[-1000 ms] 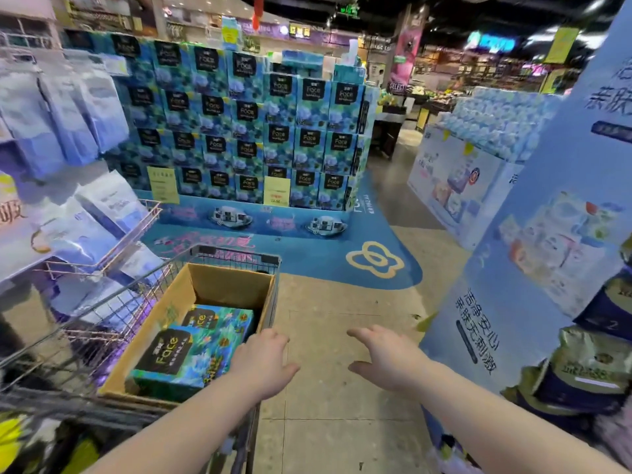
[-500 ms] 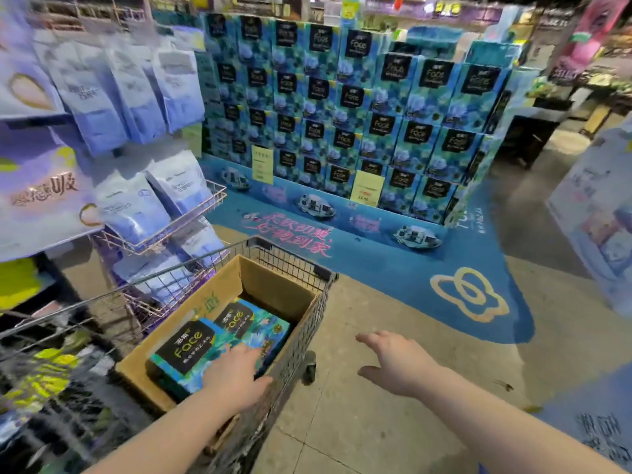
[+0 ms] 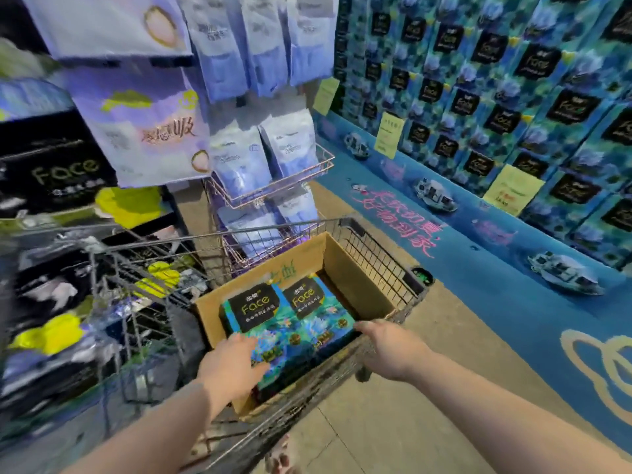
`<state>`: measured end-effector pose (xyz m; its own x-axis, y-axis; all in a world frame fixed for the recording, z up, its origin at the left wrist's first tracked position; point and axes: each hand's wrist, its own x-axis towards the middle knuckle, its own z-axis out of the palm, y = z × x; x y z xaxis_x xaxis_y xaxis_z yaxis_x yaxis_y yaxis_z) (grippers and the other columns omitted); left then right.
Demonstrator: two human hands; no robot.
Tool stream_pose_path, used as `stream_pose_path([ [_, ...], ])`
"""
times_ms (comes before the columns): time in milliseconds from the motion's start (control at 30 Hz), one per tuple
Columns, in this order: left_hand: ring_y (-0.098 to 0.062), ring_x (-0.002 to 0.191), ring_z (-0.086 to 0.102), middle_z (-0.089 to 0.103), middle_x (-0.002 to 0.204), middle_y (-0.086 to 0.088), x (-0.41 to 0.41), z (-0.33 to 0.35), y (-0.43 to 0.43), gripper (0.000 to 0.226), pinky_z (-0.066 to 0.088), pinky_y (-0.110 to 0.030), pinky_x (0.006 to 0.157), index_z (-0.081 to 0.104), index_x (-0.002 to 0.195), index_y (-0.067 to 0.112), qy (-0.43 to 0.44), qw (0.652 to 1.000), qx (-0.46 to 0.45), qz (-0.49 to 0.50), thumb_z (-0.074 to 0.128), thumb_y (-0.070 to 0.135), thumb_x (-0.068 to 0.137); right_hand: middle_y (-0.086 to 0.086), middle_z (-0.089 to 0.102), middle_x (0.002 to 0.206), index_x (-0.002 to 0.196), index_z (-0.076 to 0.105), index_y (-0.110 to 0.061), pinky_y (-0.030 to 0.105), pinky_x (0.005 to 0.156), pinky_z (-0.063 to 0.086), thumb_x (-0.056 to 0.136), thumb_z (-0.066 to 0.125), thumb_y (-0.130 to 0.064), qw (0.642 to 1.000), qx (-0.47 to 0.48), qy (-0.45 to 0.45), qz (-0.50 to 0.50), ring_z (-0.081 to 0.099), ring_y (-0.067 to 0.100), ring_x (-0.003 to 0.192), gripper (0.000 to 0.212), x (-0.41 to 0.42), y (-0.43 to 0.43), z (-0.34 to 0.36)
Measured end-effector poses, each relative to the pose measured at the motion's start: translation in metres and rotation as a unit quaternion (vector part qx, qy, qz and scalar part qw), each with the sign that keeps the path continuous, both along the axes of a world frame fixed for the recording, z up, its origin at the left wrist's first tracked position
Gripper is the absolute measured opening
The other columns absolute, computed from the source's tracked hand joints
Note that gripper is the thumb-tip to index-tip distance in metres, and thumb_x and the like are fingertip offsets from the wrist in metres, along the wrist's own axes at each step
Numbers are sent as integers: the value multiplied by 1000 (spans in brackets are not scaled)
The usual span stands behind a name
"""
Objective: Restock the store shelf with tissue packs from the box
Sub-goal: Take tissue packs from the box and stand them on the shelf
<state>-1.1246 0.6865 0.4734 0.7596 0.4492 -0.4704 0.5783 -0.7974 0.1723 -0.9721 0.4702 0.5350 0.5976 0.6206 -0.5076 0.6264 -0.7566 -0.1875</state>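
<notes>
- Cardboard box point(image 3: 355, 271) is parked open-topped inside a wire shopping cart point(image 3: 376, 248), pretty much in the middle of the view.
- A left tissue pack point(image 3: 253, 309) and a right tissue pack point(image 3: 318, 309) are laid flat in the box, side by side and touching. Both are teal with flowers, and a black "Face" label is turned up on each.
- The left hand point(image 3: 232, 364) is laid on the near end of the left tissue pack, fingers fairly straight and spread, with nothing curled round it.
- The right hand point(image 3: 386, 347) is held over the box's near right corner, fingers stretched toward the right tissue pack's near edge. Whether contact is made can't be told, it's a bit blurry there.
- A wall of stacked packs point(image 3: 496, 97) in the same teal is built up on the right behind a blue floor mat point(image 3: 478, 285), and yellow price tags point(image 3: 513, 189) are stuck on it.
- Pale blue bags point(image 3: 239, 46) are hung up on the left, above a wire basket rack point(image 3: 273, 191) just beyond the cart.
</notes>
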Motion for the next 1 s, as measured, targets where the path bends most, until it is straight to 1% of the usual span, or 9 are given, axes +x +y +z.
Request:
stream_pose_path([
  [133, -24, 120, 52, 51, 129, -3, 15, -18, 30, 54, 48, -40, 93, 47, 133, 23, 1, 998, -18, 54, 49, 52, 87, 3, 38, 148, 147, 26, -28, 39, 108, 36, 88, 51, -41, 998, -34, 8, 50, 41, 26, 133, 65, 35, 46, -16],
  [233, -23, 122, 50, 50, 131, -1, 25, -28, 53, 55, 46, -37, 96, 47, 134, 25, -7, 994, -55, 93, 53, 51, 86, 4, 39, 148, 146, 30, -26, 38, 107, 37, 89, 52, -42, 996, -46, 13, 74, 41, 26, 133, 63, 61, 85, -30],
  [367, -24, 128, 46, 45, 139, -7, 34, -43, 78, 57, 41, -33, 104, 45, 136, 22, -1, 982, -86, 167, 56, 47, 86, 9, 39, 149, 147, 30, -20, 39, 109, 37, 89, 53, -42, 993, -48, 65, 83, 38, 25, 136, 66, 83, 126, -61],
  [533, -24, 130, 45, 44, 143, -8, 44, -66, 85, 60, 40, -30, 103, 42, 140, 18, 20, 963, -130, 236, 56, 45, 88, 9, 41, 146, 146, 31, -21, 39, 107, 38, 90, 55, -40, 986, -73, 108, 104, 42, 28, 133, 64, 99, 158, -97],
  [633, -25, 131, 43, 40, 145, -9, 52, -84, 88, 63, 40, -31, 104, 36, 143, 18, 33, 952, -146, 268, 54, 45, 89, 10, 43, 145, 144, 34, -24, 38, 106, 39, 87, 58, -40, 982, -78, 142, 92, 45, 27, 130, 64, 113, 177, -126],
  [800, -26, 133, 41, 36, 148, -10, 66, -126, 90, 67, 37, -31, 103, 27, 146, 16, 32, 918, -192, 347, 56, 38, 90, 7, 48, 141, 141, 40, -19, 30, 100, 40, 88, 61, -38, 976, -89, 189, 64, 46, 25, 129, 60, 123, 200, -176],
  [867, -28, 134, 40, 34, 149, -12, 69, -143, 90, 74, 36, -33, 106, 22, 148, 14, 30, 899, -207, 384, 60, 37, 89, 6, 53, 134, 135, 47, -19, 34, 98, 44, 85, 63, -45, 975, -77, 203, 52, 51, 27, 124, 59, 123, 207, -193],
  [933, -29, 132, 41, 36, 147, -13, 71, -162, 92, 81, 37, -38, 107, 20, 149, 13, 34, 881, -218, 419, 63, 38, 86, 3, 60, 126, 127, 53, -23, 39, 97, 46, 74, 65, -58, 972, -62, 226, 29, 56, 27, 118, 65, 123, 211, -216],
  [1000, -31, 131, 43, 40, 146, -14, 71, -181, 93, 85, 39, -40, 106, 20, 149, 13, 32, 865, -226, 447, 66, 40, 83, 2, 62, 122, 125, 53, -22, 35, 92, 48, 71, 70, -56, 968, -39, 250, -7, 59, 25, 113, 66, 122, 214, -232],
])
